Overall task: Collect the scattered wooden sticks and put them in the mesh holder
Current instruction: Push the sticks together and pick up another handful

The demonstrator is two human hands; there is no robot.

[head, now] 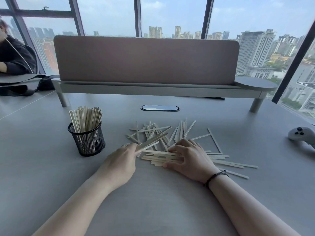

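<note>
A black mesh holder [88, 141] stands left of centre on the grey desk, with several pale wooden sticks upright in it. A scattered pile of wooden sticks [163, 133] lies to its right. My left hand [121, 160] grips a small bundle of sticks [151, 141] that points up and to the right over the pile. My right hand [190, 157] lies palm down on a flat row of sticks [160, 158], fingers curled around them. More loose sticks [233, 164] trail off to the right of that hand.
A pink divider panel on a raised shelf [146, 87] crosses the desk behind the pile. A white controller [301, 136] lies at the right edge. A black bag [25, 86] and a seated person are at the far left.
</note>
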